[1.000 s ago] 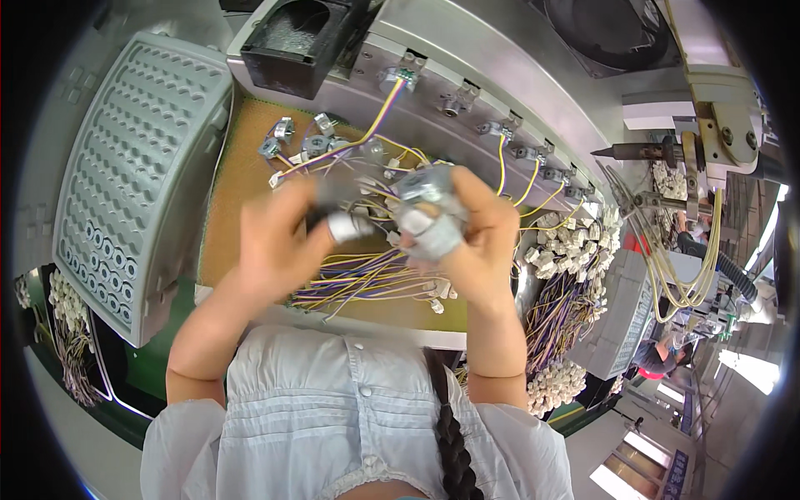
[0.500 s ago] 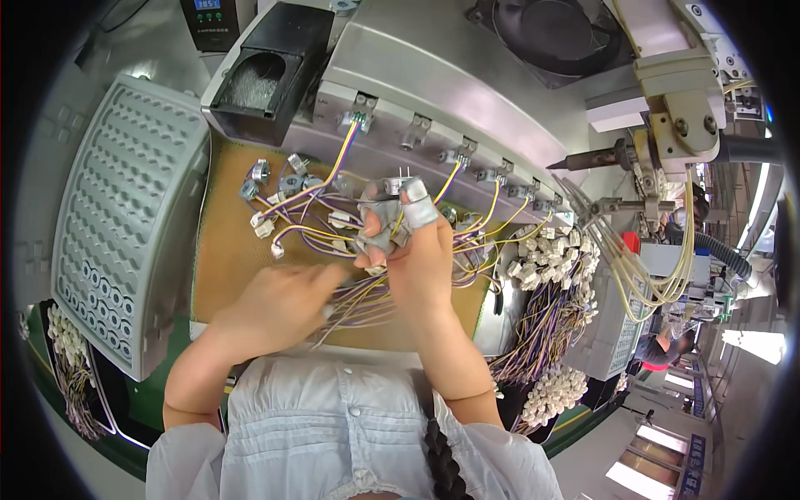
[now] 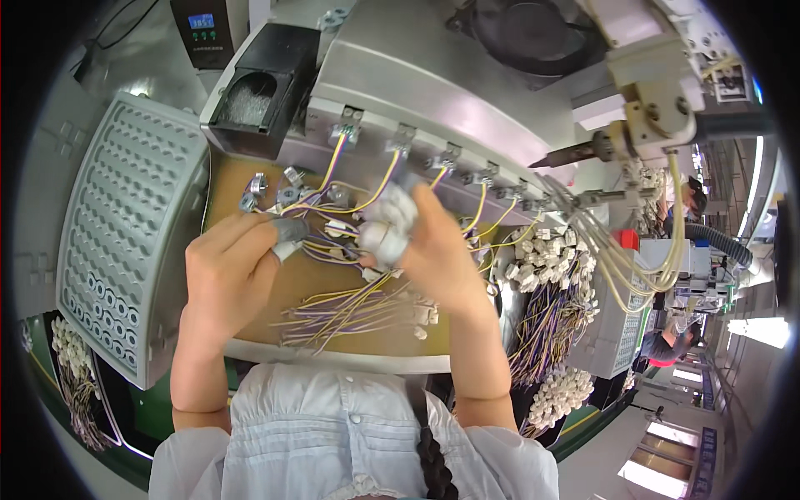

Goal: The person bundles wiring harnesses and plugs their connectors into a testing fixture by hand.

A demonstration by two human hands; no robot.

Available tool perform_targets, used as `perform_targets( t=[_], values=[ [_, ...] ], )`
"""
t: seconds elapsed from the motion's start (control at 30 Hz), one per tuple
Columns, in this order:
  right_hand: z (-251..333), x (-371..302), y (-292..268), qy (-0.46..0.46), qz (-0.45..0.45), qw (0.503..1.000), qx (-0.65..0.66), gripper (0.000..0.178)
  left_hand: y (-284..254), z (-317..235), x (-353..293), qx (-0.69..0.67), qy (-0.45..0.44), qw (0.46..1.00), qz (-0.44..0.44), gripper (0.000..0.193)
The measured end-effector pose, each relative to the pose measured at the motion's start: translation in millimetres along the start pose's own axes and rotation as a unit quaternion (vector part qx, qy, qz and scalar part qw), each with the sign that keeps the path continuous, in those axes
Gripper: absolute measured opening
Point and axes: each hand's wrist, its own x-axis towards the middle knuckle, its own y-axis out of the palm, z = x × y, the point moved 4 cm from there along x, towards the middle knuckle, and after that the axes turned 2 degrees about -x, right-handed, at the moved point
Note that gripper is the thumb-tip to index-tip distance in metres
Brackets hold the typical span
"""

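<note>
My left hand (image 3: 227, 268) is over the mat's left side, thumb and covered fingertips pressed together among yellow and purple wires (image 3: 321, 196). Whatever lies between those fingertips is hidden. Just beyond it lie several small round metal parts (image 3: 287, 194), motor-like in shape. My right hand (image 3: 429, 250), smeared by motion, is in front of the metal fixture (image 3: 379, 125), its fingers wrapped in pale covers. A wired metal part (image 3: 400, 143) sits in the fixture's second holder, close beyond that hand. Loose wires with white connectors (image 3: 367, 312) spread between my forearms.
A grey tray (image 3: 171, 225) with rings in some hollows stands at left. The black box (image 3: 268, 87) is behind the mat. At right, a soldering iron (image 3: 575, 155) points over the fixture, above bundled white connectors (image 3: 550, 262). A dark fan (image 3: 521, 33) is at the back.
The metal part that was in my right hand now appears in the second holder, which was vacant. My left hand has moved up and away from me to the loose parts.
</note>
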Motion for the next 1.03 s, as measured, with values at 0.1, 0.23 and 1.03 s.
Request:
perform_targets(
  t=[0.1,0.23,1.03],
  values=[
    [21.6,-55.7,-25.1,-0.168,-0.099,0.868,-0.456,0.022,-0.7,-1.2,-8.0,-0.029,-0.06,0.998,0.011,0.019],
    [30.7,-104.6,-119.7,-0.262,-0.371,0.817,-0.354,0.022,1.6,0.8,-32.8,-0.054,-0.095,0.993,0.041,0.019],
    [14.4,-56.7,33.0,-0.194,0.06,0.822,-0.532,0.046,0.3,-6.4,-74.7,-0.03,-0.088,0.99,-0.104,0.025]
  ],
)
